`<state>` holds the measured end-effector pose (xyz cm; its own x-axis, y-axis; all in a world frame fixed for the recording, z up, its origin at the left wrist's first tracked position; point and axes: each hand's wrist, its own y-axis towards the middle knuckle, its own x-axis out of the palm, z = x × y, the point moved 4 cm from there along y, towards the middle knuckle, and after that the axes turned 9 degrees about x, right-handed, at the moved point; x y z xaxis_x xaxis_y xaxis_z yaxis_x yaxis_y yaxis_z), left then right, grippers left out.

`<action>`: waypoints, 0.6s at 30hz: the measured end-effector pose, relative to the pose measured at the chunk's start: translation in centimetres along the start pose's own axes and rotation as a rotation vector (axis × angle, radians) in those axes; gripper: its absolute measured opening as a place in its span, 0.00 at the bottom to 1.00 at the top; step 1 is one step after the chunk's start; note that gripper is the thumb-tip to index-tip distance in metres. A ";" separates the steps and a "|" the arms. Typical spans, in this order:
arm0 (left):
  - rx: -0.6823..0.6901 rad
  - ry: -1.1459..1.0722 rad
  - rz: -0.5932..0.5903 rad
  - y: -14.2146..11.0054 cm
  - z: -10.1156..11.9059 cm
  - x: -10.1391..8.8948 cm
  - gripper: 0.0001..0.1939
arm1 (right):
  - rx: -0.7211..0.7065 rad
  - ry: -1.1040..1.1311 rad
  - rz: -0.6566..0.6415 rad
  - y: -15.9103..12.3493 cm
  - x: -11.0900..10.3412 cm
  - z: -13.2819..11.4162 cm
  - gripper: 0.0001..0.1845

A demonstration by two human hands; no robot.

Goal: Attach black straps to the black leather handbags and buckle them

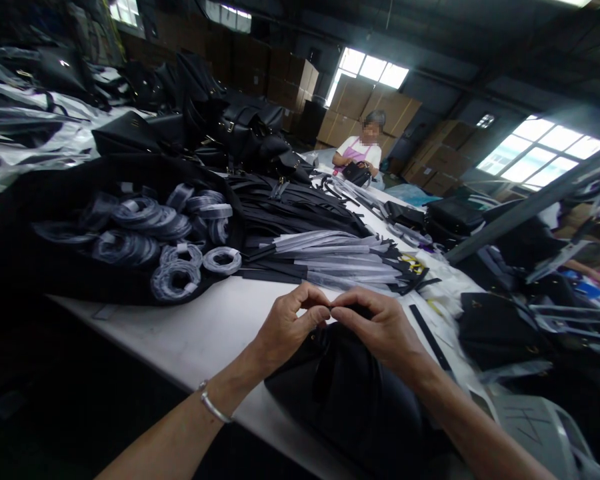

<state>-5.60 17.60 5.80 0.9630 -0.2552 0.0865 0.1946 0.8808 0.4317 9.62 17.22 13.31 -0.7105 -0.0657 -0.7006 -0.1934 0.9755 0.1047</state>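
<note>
My left hand (295,317) and my right hand (375,323) meet above the table, thumbs and forefingers pinched tip to tip. A small dark piece shows between the fingertips; whether it is part of the bag below, I cannot tell. Right beneath them sits a black handbag (350,393), with a small metal fitting near its top. Its lower part fades into shadow. A bracelet circles my left wrist.
Black straps (300,207) and plastic-wrapped straps (340,260) lie beyond my hands. Wrapped coils (175,279) rest in a black sack (10,220) at left. Black bags (245,130) are piled behind. Across the table, a person (360,153) handles a dark bag. A grey bin (540,427) stands at right.
</note>
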 end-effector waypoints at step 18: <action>0.092 0.125 -0.142 -2.9 -0.5 1.0 0.11 | -0.157 -0.295 -0.050 -3.6 0.3 -0.1 0.04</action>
<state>-5.11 14.99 4.15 0.9440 -0.3175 -0.0901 0.3173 0.7982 0.5121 10.03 13.62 12.82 -0.4753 -0.0267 -0.8794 -0.3413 0.9269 0.1563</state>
